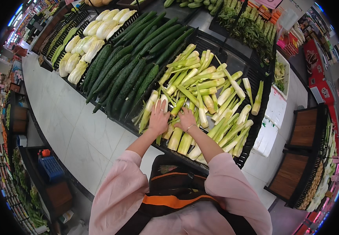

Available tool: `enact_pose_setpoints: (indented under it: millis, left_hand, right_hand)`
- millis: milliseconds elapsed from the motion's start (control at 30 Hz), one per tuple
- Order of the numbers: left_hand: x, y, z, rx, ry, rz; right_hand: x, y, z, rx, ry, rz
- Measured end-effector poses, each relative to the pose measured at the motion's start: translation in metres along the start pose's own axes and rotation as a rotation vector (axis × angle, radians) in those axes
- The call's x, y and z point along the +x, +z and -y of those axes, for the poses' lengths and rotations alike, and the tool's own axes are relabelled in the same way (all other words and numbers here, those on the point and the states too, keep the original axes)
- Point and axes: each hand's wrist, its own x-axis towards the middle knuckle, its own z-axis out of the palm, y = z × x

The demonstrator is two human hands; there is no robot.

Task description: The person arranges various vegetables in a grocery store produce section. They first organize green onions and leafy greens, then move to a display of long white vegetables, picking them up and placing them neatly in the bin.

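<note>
Pale green-and-white peeled stalks, which look like water bamboo shoots [207, 83], lie loosely over a black slatted display tray [243, 160]. My left hand [159, 117], with a ring on one finger, rests palm down on stalks near the tray's left front part. Close to its right, my right hand [186, 119], a thin bracelet at the wrist, reaches down among the stalks with its fingers bent. Whether either hand grips a stalk cannot be told, as the fingertips are partly hidden. Thicker stalk pieces [175, 139] lie in front of both hands.
Dark green cucumbers [122, 73] fill the section on the left, with napa cabbages [91, 48] beyond. Bundled leafy stalks [246, 35] lie at the back right. White foam boxes [265, 136] stand beside the tray's right side. A blue basket [51, 167] sits at the lower left.
</note>
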Motion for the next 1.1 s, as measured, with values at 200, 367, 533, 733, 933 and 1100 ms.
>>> enact_pose_setpoints:
  millis: [200, 367, 533, 733, 933, 1100]
  left_hand:
    - [0.014, -0.016, -0.001, 0.109, 0.052, 0.239]
    - [0.019, -0.01, 0.005, 0.106, 0.037, 0.287]
    - [0.019, -0.025, 0.018, -0.228, 0.057, 0.196]
    - [0.036, -0.057, 0.025, -0.692, -0.014, -0.002]
    - [0.011, -0.083, -0.07, -0.917, 0.055, -0.084]
    - [-0.019, -0.087, -0.128, -0.414, 0.178, -0.132]
  right_hand:
    - [-0.003, 0.019, -0.019, 0.116, -0.13, -0.161]
    - [-0.002, 0.012, -0.014, -0.062, -0.279, -0.237]
    - [-0.007, -0.042, -0.006, -0.211, -0.368, -0.108]
    - [-0.041, -0.099, -0.05, -0.063, 0.042, 0.128]
    - [-0.086, -0.105, -0.026, 1.595, 0.555, 0.147]
    - [-0.106, -0.069, 0.001, 2.445, 0.69, 0.085]
